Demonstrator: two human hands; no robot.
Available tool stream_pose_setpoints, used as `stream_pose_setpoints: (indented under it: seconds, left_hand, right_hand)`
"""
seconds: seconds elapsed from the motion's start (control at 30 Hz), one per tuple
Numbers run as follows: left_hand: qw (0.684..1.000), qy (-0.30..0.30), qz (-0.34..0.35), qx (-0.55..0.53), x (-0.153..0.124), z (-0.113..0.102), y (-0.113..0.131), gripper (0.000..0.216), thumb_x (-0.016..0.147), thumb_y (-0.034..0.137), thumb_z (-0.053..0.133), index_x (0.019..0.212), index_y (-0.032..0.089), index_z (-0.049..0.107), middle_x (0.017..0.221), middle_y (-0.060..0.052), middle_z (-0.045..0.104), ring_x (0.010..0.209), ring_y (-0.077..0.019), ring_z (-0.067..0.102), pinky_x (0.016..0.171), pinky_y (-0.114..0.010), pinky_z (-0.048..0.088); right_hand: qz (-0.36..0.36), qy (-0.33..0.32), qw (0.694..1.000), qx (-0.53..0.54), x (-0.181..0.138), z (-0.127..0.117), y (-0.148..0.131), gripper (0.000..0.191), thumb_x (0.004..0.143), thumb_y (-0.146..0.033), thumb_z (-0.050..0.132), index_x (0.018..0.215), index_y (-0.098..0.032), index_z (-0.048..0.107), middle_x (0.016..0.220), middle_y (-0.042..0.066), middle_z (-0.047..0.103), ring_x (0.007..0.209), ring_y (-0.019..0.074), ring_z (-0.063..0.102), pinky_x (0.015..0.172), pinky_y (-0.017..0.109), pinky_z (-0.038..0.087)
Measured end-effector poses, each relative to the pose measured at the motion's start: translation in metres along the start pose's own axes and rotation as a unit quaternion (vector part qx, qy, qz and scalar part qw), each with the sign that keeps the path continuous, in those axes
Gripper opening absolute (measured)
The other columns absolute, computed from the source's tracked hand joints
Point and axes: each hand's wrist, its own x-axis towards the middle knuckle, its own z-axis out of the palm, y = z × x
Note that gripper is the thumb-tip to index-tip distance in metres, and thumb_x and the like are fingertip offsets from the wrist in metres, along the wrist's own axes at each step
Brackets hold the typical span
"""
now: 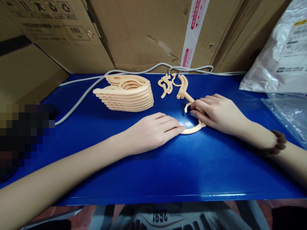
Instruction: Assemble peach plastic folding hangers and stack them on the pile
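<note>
A peach plastic hanger piece (194, 128) lies on the blue table (168, 172) between my hands. My left hand (153, 131) lies flat on the table, fingers stretched out, with the fingertips pressing on the curved end of that piece. My right hand (216, 111) is closed in a pinch on the hook part (188, 95) of the same piece. A stack of several peach hangers (127, 92) stands to the left behind my left hand. A small heap of loose peach hooks (168, 83) lies behind my right hand.
A white cable (79, 99) runs along the back and left of the table. Cardboard boxes (148, 32) form a wall behind. Clear plastic bags (283, 57) sit at the right. A pixelated patch covers the left edge.
</note>
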Motion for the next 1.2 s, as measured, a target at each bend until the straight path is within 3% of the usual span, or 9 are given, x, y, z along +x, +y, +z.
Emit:
stream_pose_setpoints:
  seconds: [0.2,0.5,0.83,1.2]
  left_hand:
    - [1.000,0.009,-0.006,0.009,0.000,0.001,0.000,0.029,0.102,0.011,0.041,0.121,0.009,0.063,0.116,-0.010,0.070,0.111,-0.0221,0.063,0.094,-0.035,0.051]
    - [0.997,-0.008,-0.063,0.040,0.001,-0.001,-0.004,0.030,0.101,0.013,0.043,0.119,0.020,0.066,0.098,-0.006,0.069,0.085,-0.0184,0.063,0.072,-0.031,0.048]
    - [0.996,-0.029,-0.083,0.029,0.000,0.000,-0.006,0.031,0.098,0.016,0.049,0.125,0.019,0.064,0.110,-0.007,0.070,0.094,-0.0215,0.065,0.078,-0.033,0.051]
    - [0.990,-0.043,-0.130,-0.017,0.000,-0.002,-0.006,0.033,0.099,0.017,0.040,0.121,0.015,0.065,0.110,-0.010,0.068,0.096,-0.0249,0.064,0.078,-0.037,0.053]
  right_hand:
    - [-0.027,-0.004,0.999,0.021,0.001,0.001,0.000,0.032,0.103,-0.036,0.038,0.106,-0.017,0.063,0.088,0.007,0.069,0.076,0.0210,0.061,0.076,0.033,0.039]
    - [-0.053,-0.009,0.998,0.037,-0.001,0.000,-0.001,0.038,0.103,-0.038,0.036,0.104,-0.016,0.067,0.084,0.007,0.068,0.074,0.0211,0.060,0.075,0.034,0.039]
    - [-0.099,0.016,0.994,0.037,0.000,0.000,-0.007,0.031,0.098,-0.020,0.036,0.097,-0.014,0.066,0.075,0.006,0.064,0.069,0.0207,0.058,0.075,0.034,0.039]
    - [-0.140,0.032,0.988,0.062,-0.001,-0.002,-0.014,0.022,0.097,-0.019,0.040,0.089,-0.017,0.060,0.074,0.003,0.065,0.069,0.0195,0.054,0.082,0.036,0.038]
